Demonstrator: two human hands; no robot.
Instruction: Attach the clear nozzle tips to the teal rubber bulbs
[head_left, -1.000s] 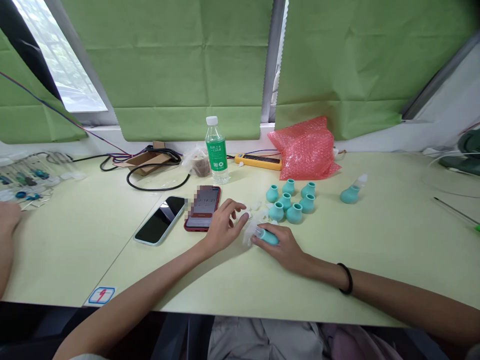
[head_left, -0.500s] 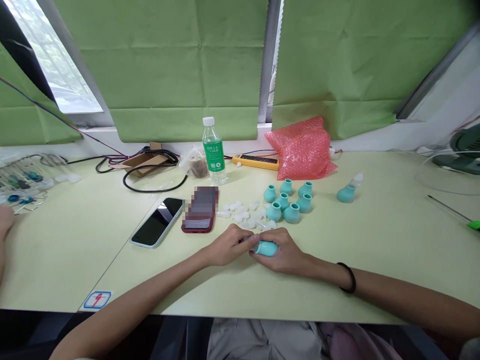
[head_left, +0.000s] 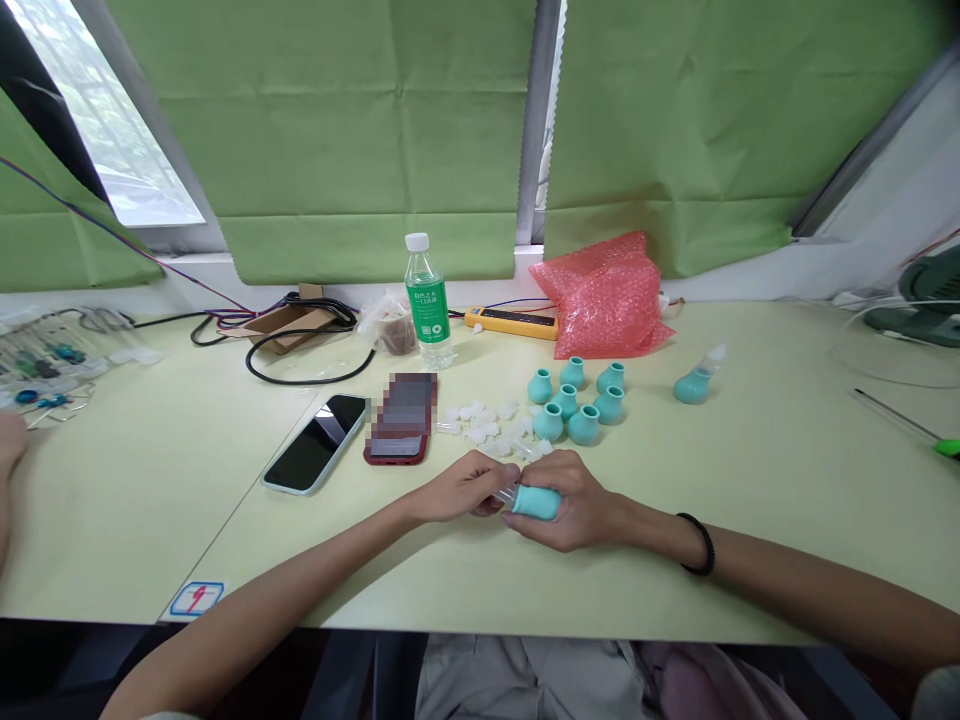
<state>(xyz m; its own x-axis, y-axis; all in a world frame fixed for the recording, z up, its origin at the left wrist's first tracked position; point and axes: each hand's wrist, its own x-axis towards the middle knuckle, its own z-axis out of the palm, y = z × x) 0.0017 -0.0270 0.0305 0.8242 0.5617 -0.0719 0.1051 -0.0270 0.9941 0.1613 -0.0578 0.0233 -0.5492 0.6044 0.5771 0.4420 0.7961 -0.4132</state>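
My right hand (head_left: 571,495) is wrapped round a teal rubber bulb (head_left: 536,502) lying sideways just above the table. My left hand (head_left: 465,485) meets it from the left, fingers pinched on a small clear plastic tip (head_left: 504,492) at the bulb's mouth. Behind my hands lies a scatter of clear plastic tips (head_left: 487,425). Several more teal bulbs (head_left: 576,400) stand in a cluster beyond them. One bulb with a tip fitted (head_left: 695,381) lies apart on the right.
Two phones (head_left: 315,455) (head_left: 401,432) lie left of my hands. A water bottle (head_left: 428,303), pink bubble wrap (head_left: 604,295), a yellow power strip (head_left: 513,321) and black cables (head_left: 300,345) line the back. Another person's hand (head_left: 9,440) shows at the far left edge.
My left hand came back from the pile of clear tips by the phone and joined my right hand at the bulb. Both hands shifted slightly nearer to me.
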